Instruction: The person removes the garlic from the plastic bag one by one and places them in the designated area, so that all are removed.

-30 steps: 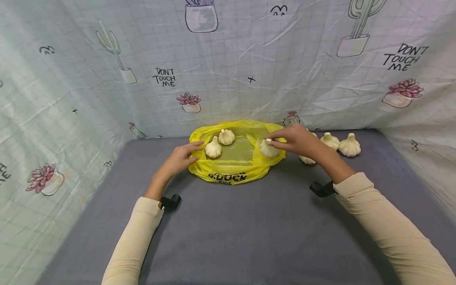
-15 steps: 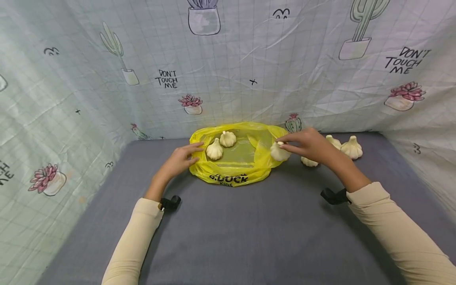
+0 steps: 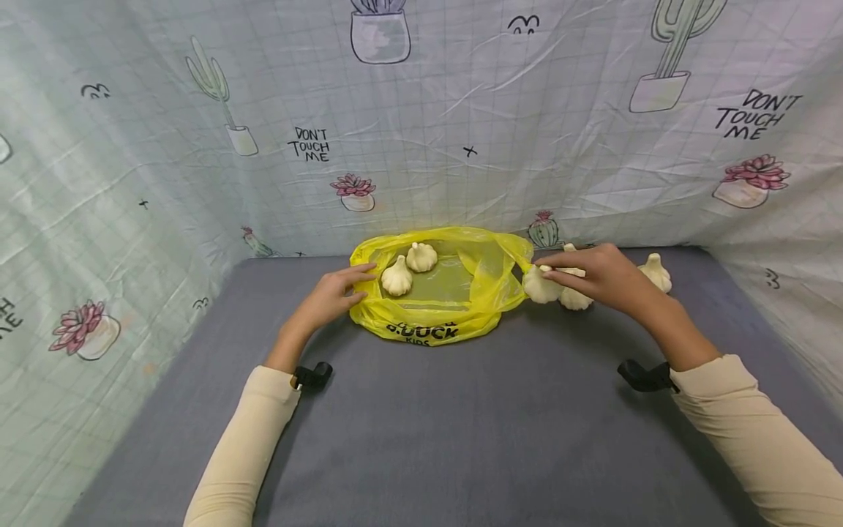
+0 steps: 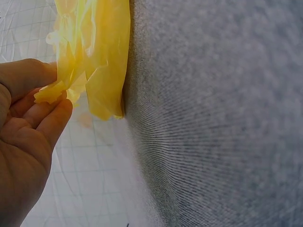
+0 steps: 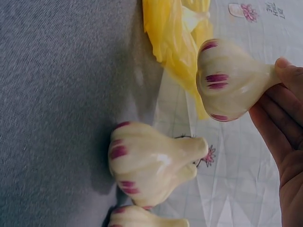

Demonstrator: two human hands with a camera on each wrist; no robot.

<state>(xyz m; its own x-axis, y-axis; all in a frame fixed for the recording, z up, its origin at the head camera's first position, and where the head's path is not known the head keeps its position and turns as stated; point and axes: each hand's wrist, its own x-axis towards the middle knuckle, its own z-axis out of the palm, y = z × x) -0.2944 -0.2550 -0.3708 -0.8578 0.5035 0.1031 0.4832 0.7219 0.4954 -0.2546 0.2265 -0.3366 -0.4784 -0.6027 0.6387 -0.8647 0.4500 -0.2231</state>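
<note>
A yellow plastic bag (image 3: 421, 316) with black lettering lies wide-mouthed on the table. Two garlic bulbs (image 3: 397, 276) sit inside it, toward its left. My left hand (image 3: 329, 296) pinches the bag's left rim between thumb and fingers; the left wrist view shows the gathered plastic (image 4: 52, 91) there. By its stem, my right hand (image 3: 602, 277) pinches another garlic bulb (image 5: 232, 80), cream with purple streaks, just outside the bag's right edge. Beside that one stand more garlic bulbs (image 5: 147, 161), partly behind my right hand in the head view.
One garlic bulb (image 3: 655, 274) stands farther right near the back of the table. The dark grey tabletop (image 3: 448, 424) stretches in front of the bag. A patterned cloth (image 3: 421, 146) hangs behind and along the sides.
My right hand has moved right with the garlic bulb, from over the bag's right side to just outside it. The left hand has kept its place on the rim.
</note>
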